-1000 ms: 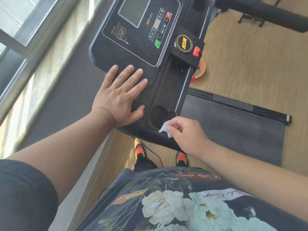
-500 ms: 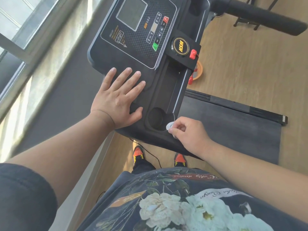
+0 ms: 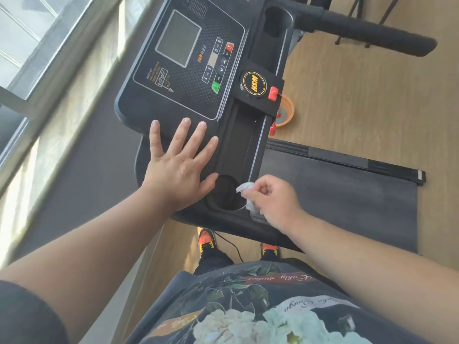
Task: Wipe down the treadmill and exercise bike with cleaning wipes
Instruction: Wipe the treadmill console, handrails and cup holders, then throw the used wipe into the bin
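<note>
My left hand (image 3: 178, 167) lies flat on the treadmill console (image 3: 188, 78), fingers straight and spread, palm down on the smooth black plastic just below the control panel; it holds nothing. My right hand (image 3: 270, 202) is curled round a wipe (image 3: 246, 194), pinching it between thumb and fingertips at the edge of the round cup holder (image 3: 223, 194) that sits between my two hands. The wipe is white, crumpled into a small wad, with one fold poking out toward the cup holder and another hanging below my fingers against the console's rim. Beyond my left fingertips the panel shows a grey screen (image 3: 177, 38), a column of small buttons with a green button (image 3: 216, 86) nearest me and a red one (image 3: 229, 47) farthest, and orange lettering. Past my right hand there is a long shallow tray in the console, then a round black and yellow HSM badge (image 3: 253, 84) with a red safety key (image 3: 273, 93) beside it. To the right of my right hand runs the dark belt (image 3: 335, 192), matte and faintly streaked. A black handlebar (image 3: 372, 33) reaches out well beyond both hands. Below my wrists I see my orange and black shoes (image 3: 207, 238) on the wooden floor.
</note>
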